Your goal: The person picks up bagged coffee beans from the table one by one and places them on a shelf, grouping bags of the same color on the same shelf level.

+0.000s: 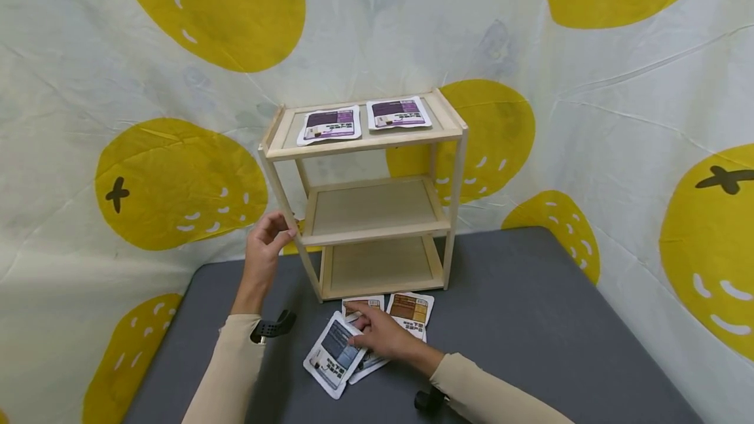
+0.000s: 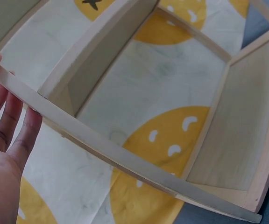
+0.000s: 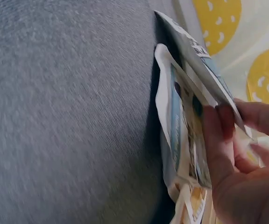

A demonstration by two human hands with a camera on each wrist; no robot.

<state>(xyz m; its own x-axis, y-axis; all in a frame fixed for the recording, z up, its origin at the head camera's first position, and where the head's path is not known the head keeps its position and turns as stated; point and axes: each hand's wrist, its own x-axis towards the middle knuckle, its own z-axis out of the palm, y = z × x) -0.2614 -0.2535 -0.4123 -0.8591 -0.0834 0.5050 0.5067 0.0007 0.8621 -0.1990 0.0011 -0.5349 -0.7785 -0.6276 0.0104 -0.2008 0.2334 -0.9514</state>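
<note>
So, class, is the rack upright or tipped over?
The rack stands upright: in the head view, its posts rise from the table, with three shelves one above another.

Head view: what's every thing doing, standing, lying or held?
Wooden shelf: upright
Purple packets: lying atop shelf
Upper blue packet: held, tilted
Lower blue packet: partly covered
Brown packets: lying on table, left one partly covered
Left grip: holding shelf post
Right grip: pinching upper blue packet
</note>
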